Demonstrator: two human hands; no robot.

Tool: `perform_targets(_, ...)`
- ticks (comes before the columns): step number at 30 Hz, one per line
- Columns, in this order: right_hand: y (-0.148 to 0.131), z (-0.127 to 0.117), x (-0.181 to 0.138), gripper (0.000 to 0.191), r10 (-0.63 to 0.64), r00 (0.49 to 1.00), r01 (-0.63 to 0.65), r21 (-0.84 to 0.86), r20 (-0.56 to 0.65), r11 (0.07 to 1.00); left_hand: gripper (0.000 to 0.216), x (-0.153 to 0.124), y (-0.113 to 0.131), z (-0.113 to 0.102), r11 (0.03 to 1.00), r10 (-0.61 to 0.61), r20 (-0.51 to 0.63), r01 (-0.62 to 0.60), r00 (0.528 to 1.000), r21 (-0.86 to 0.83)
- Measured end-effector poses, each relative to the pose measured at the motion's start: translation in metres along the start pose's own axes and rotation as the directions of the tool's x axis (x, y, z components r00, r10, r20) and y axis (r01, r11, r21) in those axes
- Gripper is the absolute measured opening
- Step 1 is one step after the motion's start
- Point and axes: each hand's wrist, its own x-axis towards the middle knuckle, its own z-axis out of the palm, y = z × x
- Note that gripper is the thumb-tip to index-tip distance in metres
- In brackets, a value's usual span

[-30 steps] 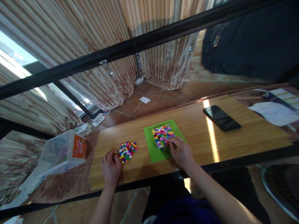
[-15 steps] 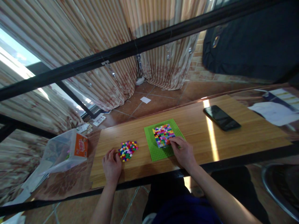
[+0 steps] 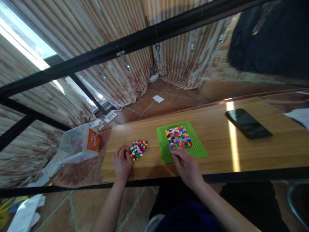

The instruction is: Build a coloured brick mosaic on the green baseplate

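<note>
On the wooden table lies a green studded baseplate (image 3: 163,151), bearing a tightly packed multicoloured patch of small bricks (image 3: 180,137). My right hand (image 3: 188,167) reaches over the plate's near edge. Its thumb and forefinger are pinched together at the patch's near left corner; anything between the fingertips is too small to make out. To the left, a loose pile of small coloured bricks (image 3: 138,149) is heaped on the wood. My left hand (image 3: 122,163) rests on the table against the pile's left side, fingers slightly bent and thumb apart, with nothing visible in it.
A black phone (image 3: 248,123) lies on the table's right part. Left of the board (image 3: 149,170) stands a clear plastic box (image 3: 72,141) with an orange label. White paper (image 3: 299,116) lies at the far right. A dark metal rail (image 3: 135,45) crosses beyond the table.
My right hand has moved left along the patch's near edge, from its right corner to its left one. My left hand stays by the pile. The whole view has shifted.
</note>
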Motion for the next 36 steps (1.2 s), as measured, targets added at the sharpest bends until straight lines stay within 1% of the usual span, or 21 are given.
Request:
perform_targets(2,-0.005,0.016,-0.012,0.019,-0.011,0.992,0.011,0.002,0.128,1.0,0.03,-0.001,0.0,0.0,1.0,-0.002,-0.001,0.002,1.0,0.001)
perform_targets(4,-0.008,0.03,-0.021,0.021,-0.021,0.971,0.028,-0.028,0.239,0.999,0.03,-0.001,0.0,-0.001,1.0,-0.001,0.0,0.001,1.0,0.002)
perform_targets(6,-0.011,0.04,-0.023,0.022,-0.03,0.952,0.057,-0.078,0.305,0.995,0.03,-0.002,0.001,-0.001,1.0,0.0,0.001,0.0,1.0,0.008)
perform_targets(9,-0.016,0.051,-0.01,0.023,-0.004,0.93,0.073,-0.175,0.367,0.982,0.031,-0.002,0.003,-0.001,1.0,-0.003,-0.001,0.003,1.0,0.019)
perform_targets(13,-0.025,0.066,0.023,0.023,0.13,0.882,0.038,-0.343,0.454,0.939,0.032,-0.003,0.003,-0.001,1.0,-0.002,-0.007,0.002,1.0,0.022)
perform_targets(16,-0.031,0.078,0.042,0.024,0.206,0.849,0.036,-0.441,0.487,0.897,0.032,-0.003,0.003,-0.001,1.0,-0.006,-0.013,0.007,1.0,0.022)
perform_targets(20,-0.035,0.091,0.055,0.024,0.297,0.807,0.041,-0.551,0.51,0.834,0.033,-0.003,0.004,-0.001,1.0,-0.007,-0.015,0.007,1.0,0.017)
perform_targets(25,-0.038,0.097,0.061,0.027,0.354,0.783,0.028,-0.596,0.512,0.802,0.031,-0.002,0.004,-0.001,1.0,-0.01,-0.018,0.011,1.0,0.007)
perform_targets(31,-0.035,0.096,0.058,0.027,0.335,0.794,0.025,-0.578,0.507,0.815,0.029,-0.002,0.004,-0.002,1.0,-0.019,-0.01,0.019,1.0,-0.012)
perform_targets(33,-0.033,0.093,0.053,0.027,0.292,0.806,0.038,-0.536,0.515,0.843,0.029,-0.002,0.004,-0.002,1.0,-0.02,-0.006,0.02,1.0,-0.016)
perform_targets(36,-0.028,0.083,0.041,0.025,0.214,0.831,0.031,-0.427,0.514,0.904,0.03,-0.002,0.004,-0.002,1.0,-0.02,-0.009,0.02,1.0,-0.008)
